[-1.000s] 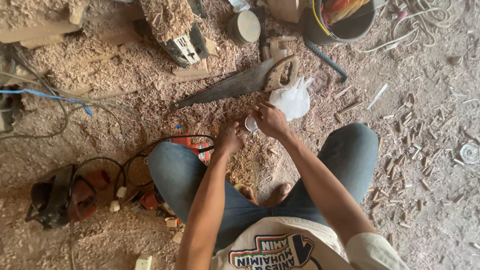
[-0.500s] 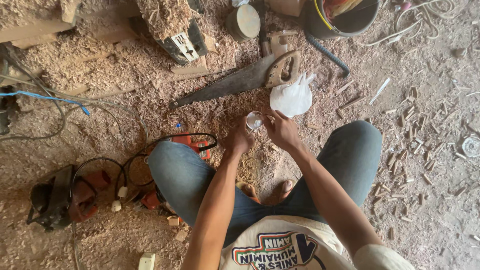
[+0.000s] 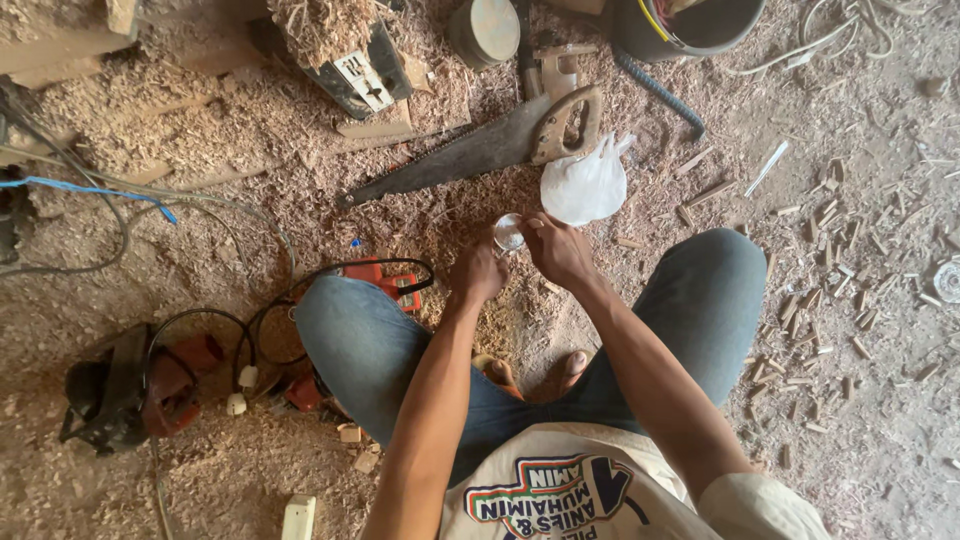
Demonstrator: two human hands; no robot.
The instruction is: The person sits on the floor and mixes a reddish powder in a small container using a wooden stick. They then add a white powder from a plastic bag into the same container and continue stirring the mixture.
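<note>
Small clear cup (image 3: 508,233), just above the middle of the frame, is pinched at its rim by the right hand (image 3: 556,250), seemingly to be kept level above the sawdust. The left hand (image 3: 478,276) is curled shut beside it; whether anything is gripped cannot be told. A white plastic bag (image 3: 583,186) and handsaw (image 3: 480,148) are laid nearby on the shaving-strewn floor (image 3: 850,400).
</note>
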